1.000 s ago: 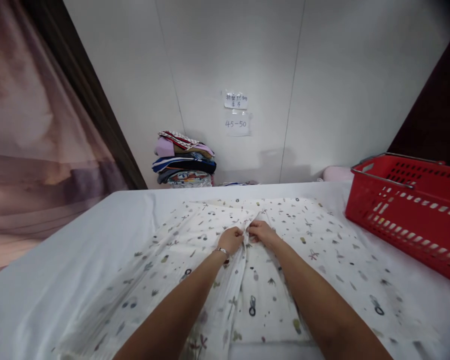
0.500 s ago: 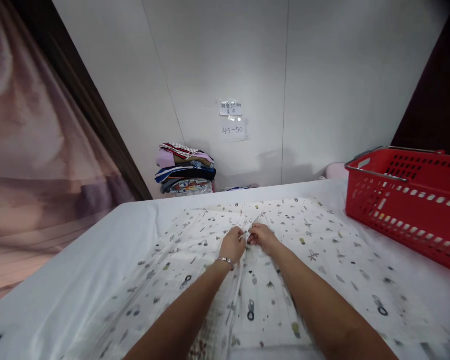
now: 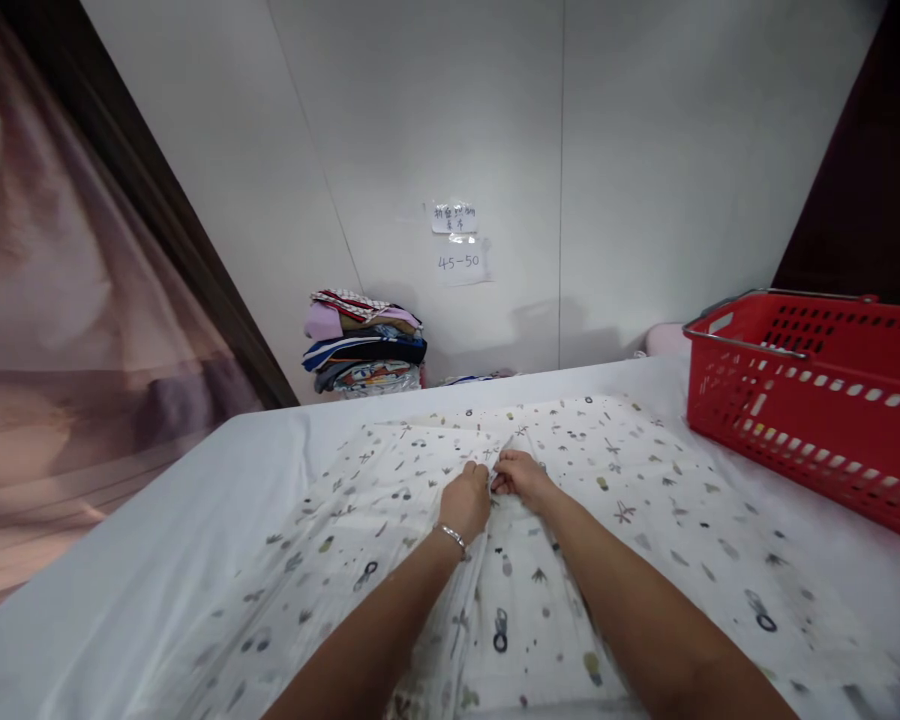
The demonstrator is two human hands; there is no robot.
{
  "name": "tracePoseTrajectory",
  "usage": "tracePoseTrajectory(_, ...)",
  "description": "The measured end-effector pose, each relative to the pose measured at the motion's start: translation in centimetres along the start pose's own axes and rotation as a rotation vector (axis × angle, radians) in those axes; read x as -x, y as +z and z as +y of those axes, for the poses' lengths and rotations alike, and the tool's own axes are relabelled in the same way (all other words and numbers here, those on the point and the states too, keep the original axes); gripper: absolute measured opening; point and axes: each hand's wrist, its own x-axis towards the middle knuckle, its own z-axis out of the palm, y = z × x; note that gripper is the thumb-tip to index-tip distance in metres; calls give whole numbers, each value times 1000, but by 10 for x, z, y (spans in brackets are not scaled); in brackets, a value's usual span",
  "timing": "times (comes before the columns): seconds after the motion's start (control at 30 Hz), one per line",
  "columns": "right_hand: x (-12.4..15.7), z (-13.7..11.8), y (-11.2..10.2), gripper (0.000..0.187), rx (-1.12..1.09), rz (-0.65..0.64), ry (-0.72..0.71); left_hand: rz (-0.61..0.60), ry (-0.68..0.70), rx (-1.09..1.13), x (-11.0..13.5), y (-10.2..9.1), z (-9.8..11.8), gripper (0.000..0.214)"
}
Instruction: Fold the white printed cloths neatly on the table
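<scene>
A thin white cloth (image 3: 592,540) printed with small starfish, plants and rings lies spread over the table. My left hand (image 3: 466,502), with a silver bracelet (image 3: 452,537) at the wrist, pinches a raised fold near the cloth's middle. Close beside it on the right, my right hand (image 3: 523,478) has its fingers closed on the same fold. From between the hands a crease runs down toward me. My fingertips are partly hidden by the hands and the cloth.
A red plastic basket (image 3: 817,400) stands at the table's right. Behind the far edge is a stack of folded clothes (image 3: 366,345). Two paper notes (image 3: 457,245) are taped to the wall. A pinkish curtain (image 3: 67,330) hangs at left, beside the white-covered table (image 3: 217,480).
The view has turned slightly, so the background sits a little further left. Both hands keep their pinch on the cloth at nearly the same spot.
</scene>
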Motion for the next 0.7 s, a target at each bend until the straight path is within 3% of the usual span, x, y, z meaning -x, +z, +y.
tracePoseTrajectory(0.4, 1, -3, -1, 4, -13, -34, -11, 40, -136, 135, 4, 6, 0, 12)
tracePoseTrajectory(0.7, 3, -4, 0, 11, -27, -1, -21, 4, -159, 11, 4, 9, 8, 12)
